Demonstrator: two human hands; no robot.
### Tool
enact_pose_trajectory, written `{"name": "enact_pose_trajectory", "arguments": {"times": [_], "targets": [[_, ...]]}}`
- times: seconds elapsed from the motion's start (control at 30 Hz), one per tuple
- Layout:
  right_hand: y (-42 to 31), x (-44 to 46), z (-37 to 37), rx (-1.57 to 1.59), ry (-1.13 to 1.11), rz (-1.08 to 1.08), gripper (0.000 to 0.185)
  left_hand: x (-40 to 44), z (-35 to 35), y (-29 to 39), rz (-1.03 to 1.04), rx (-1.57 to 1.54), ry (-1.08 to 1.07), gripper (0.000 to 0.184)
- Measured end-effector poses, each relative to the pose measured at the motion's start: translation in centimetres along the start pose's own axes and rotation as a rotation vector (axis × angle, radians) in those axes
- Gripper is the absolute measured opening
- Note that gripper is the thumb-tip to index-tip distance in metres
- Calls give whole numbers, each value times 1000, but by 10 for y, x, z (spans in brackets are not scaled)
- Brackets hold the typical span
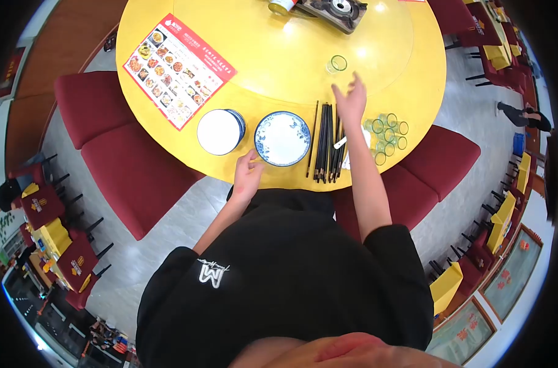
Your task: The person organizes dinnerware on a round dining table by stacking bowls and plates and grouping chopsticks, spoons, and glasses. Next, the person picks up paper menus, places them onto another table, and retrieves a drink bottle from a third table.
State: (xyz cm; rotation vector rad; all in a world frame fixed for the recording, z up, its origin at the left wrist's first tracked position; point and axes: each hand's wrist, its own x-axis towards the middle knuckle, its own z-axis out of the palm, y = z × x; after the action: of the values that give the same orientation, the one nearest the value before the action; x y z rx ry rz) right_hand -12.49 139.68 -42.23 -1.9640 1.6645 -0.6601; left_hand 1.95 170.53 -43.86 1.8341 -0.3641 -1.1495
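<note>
My right hand [352,103] is stretched out over the table with its fingers apart, holding nothing. Just beyond its fingertips stands a single greenish drinking glass [337,64]. My left hand [248,174] is at the table's near edge, fingers apart, close to the rim of a blue-and-white patterned plate [282,138]; whether it touches the rim I cannot tell. To the left is a stack of white dishes [218,132] with blue sides. Several dark chopsticks [323,144] lie beside the patterned plate. A white spoon [340,143] is partly hidden by my right forearm.
Several green glasses [386,132] stand grouped right of my forearm. A red-edged picture menu [179,70] lies at the left of the round yellow table [267,80]. A portable gas stove [340,11] sits at the far side. Red chairs [135,178] flank me.
</note>
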Motion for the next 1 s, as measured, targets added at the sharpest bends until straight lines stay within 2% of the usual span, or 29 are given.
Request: {"name": "enact_pose_trajectory", "arguments": {"times": [0.07, 0.13, 0.2, 0.23, 0.27, 0.4, 0.47, 0.57, 0.63, 0.67, 0.7, 0.73, 0.8, 0.83, 0.87, 0.93, 1.0], "targets": [[12, 41, 19, 27, 114, -17, 84, -9, -7, -3, 89, 50, -26, 52], [40, 72, 56, 51, 202, -169, 79, -22, -9, 9, 83, 38, -25, 49], [32, 79, 61, 161, -98, -24, 68, -28, -5, 24, 75, 31, -69, 46], [33, 74, 70, 164, -22, -123, 58, -28, -3, 30, 84, 10, -69, 45], [20, 59, 64, 178, -45, -131, 56, -28, 1, 37, 90, -10, -71, 45], [-12, -43, 8, 473, -305, -91, 55, -8, 42, 69, 114, -107, -114, 47], [-4, -103, -27, 470, -218, -163, 50, -9, 79, 73, 100, -83, -220, 49], [26, -171, -79, 467, -129, 125, 45, -21, 138, 67, 69, 120, -477, 52], [57, -186, -117, 459, -65, 351, 46, -32, 182, 79, 48, 58, -848, 54], [73, -190, -135, 418, 1, 447, 46, -32, 210, 34, 195, 196, -789, 51], [99, -195, -143, 392, 87, 478, 46, -39, 238, 31, 173, 40, -903, 52], [130, -195, -146, 366, 171, 508, 45, -49, 266, 19, 44, -37, -891, 52], [180, -180, -155, 360, 351, 477, 47, -58, 315, 31, 11, -37, -997, 50], [196, -168, -159, 284, 359, 547, 49, -60, 335, 25, 16, -32, -1013, 47], [211, -153, -163, 209, 360, 605, 51, -59, 351, 20, -97, 94, -1024, 52], [241, -129, -157, 117, 332, 538, 54, -70, 363, 20, -16, 30, -1009, 49], [259, -113, -144, 73, 304, 441, 52, -69, 356, 13, 48, 100, -1082, 50]]}}
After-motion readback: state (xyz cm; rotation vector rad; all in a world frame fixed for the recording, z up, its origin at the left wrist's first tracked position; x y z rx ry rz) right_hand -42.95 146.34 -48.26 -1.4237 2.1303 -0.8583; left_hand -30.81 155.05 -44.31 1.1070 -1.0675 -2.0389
